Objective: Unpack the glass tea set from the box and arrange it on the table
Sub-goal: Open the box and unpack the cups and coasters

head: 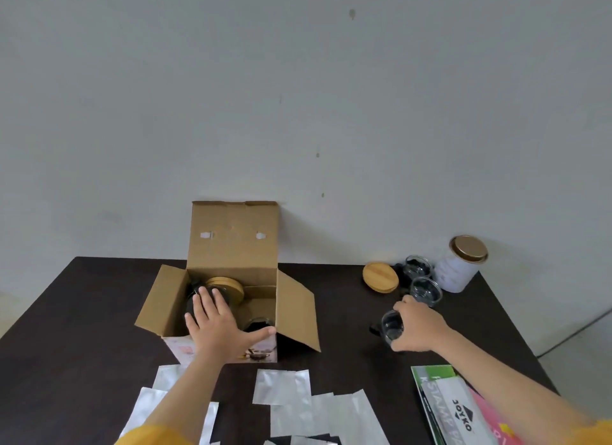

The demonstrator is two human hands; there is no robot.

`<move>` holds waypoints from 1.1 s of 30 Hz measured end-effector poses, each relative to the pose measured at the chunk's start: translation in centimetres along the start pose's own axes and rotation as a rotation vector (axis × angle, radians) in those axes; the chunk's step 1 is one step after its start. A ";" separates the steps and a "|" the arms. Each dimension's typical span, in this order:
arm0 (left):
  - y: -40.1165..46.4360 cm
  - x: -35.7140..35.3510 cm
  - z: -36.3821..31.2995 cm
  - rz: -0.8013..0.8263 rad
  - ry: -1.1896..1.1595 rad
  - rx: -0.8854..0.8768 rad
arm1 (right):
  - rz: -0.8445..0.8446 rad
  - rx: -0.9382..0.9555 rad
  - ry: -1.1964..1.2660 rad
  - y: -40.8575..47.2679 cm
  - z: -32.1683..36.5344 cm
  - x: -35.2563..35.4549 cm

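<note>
At three o'clock on the worktop, right hand gripped a glass cup; set it gently. Left hand lay open over the box.

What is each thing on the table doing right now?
cardboard box: open, flaps spread.
left hand: flat, reaching into the box.
right hand: holding a glass cup.
two other glass cups: standing upright on the table.
white canister: lid on.
wooden lid: lying flat.
</note>
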State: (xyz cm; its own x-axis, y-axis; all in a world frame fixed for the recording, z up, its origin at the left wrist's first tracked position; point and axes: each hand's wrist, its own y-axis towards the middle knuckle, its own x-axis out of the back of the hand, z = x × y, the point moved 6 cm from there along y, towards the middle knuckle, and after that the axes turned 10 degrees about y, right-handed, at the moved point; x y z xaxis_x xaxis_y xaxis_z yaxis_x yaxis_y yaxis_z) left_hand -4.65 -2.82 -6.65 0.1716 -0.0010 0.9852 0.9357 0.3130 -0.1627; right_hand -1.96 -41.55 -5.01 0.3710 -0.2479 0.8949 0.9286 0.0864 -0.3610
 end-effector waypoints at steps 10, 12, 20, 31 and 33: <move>0.0 -0.2 -0.1 -0.024 -0.009 0.033 | -0.021 -0.202 0.138 0.6 -11.8 0.9; 0.1 -0.3 0.0 -0.031 -0.020 0.038 | -0.012 -0.229 0.140 0.9 -13.4 0.9; 0.5 -0.5 -0.1 -0.050 0.000 0.068 | 0.002 -0.274 0.154 3.8 -17.2 2.9; 0.7 -0.5 -0.1 -0.045 -0.016 0.094 | -0.072 -0.299 0.164 7.7 -20.4 4.5; 0.7 -0.5 -0.1 -0.047 -0.009 0.100 | -0.106 -0.304 0.184 8.1 -20.9 4.6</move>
State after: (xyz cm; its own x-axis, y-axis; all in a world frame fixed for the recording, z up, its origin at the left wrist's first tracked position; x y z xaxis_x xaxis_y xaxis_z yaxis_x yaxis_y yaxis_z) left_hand -4.03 -2.68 -7.27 0.1246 -0.0094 0.9922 0.9071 0.4064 -0.1101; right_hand 6.98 -62.15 -9.30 0.2390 -0.4123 0.8792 0.9055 -0.2323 -0.3551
